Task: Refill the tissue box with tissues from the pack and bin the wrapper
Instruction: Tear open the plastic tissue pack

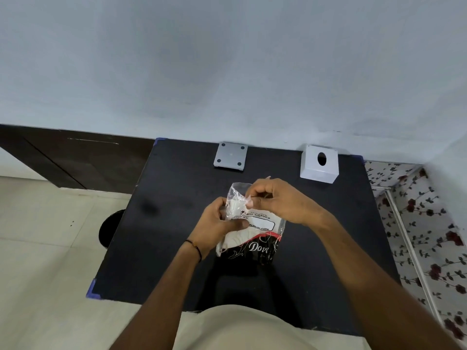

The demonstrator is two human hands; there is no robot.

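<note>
Opening the tissue pack

The tissue pack (250, 223) sits over the counter (164, 236), gripped by the left hand (217, 223) while the right hand (275, 200) pinches its wrapper; the tissue box (319, 164) waits unfilled, binning undone.

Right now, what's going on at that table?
A person holds a tissue pack over the black table. The left hand grips its side while the right hand pinches the clear wrapper's top end, apparently opening it. The tissues look to be inside still. The white tissue box sits untouched at the far right, with a grey plate to its left.
</note>
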